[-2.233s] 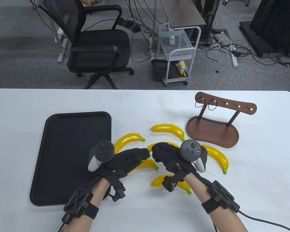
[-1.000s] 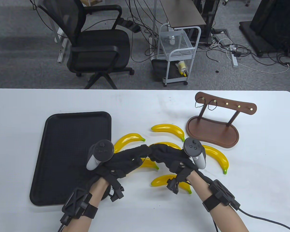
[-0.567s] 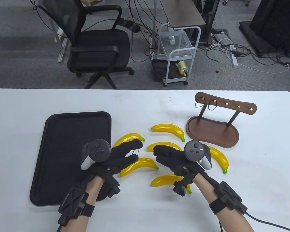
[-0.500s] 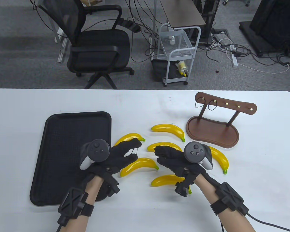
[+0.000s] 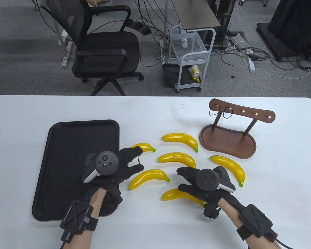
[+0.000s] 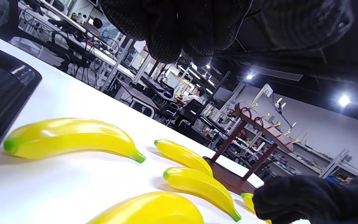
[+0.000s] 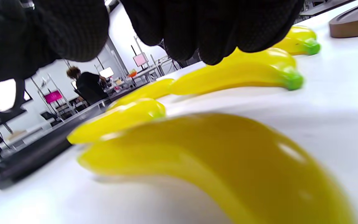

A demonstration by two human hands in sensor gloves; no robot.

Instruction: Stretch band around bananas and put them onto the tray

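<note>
Both hands hover low over the table (image 5: pixel 155 114), apart from each other. My left hand (image 5: pixel 119 168) sits at the tray's right edge with fingers spread; a thin dark band (image 5: pixel 139 158) runs stretched between two of its fingers, looped on them, so I log that hand as holding the band. Its fingertips overlap the left banana (image 5: pixel 144 146). In the left wrist view only the fingertips (image 6: pixel 179 40) hang in from the top, band not visible there.

My right hand (image 5: pixel 197 181) hangs over the near banana (image 5: pixel 176 195), fingers loosely extended, thumb out, gripping nothing I can see. Whether it touches the banana, can't tell from the table view. In the right wrist view the fingers (image 7: pixel 204 28) hang above the near banana (image 7: pixel 216 168), which fills the bottom, blurred.

Six bananas, all loose on the table, none banded, none on the tray (image 5: pixel 67 145). Others: mid-left banana (image 5: pixel 149 178) just right of my left hand, centre banana (image 5: pixel 177 158), far banana (image 5: pixel 181 138), right banana (image 5: pixel 229 168). Tray is black, left of the bananas, partly under my left wrist.

Brown wooden rack (image 5: pixel 228 135) stands at the right rear, near the far banana, with more bands (image 5: pixel 223 114) hanging on its two leftmost pegs.
</note>
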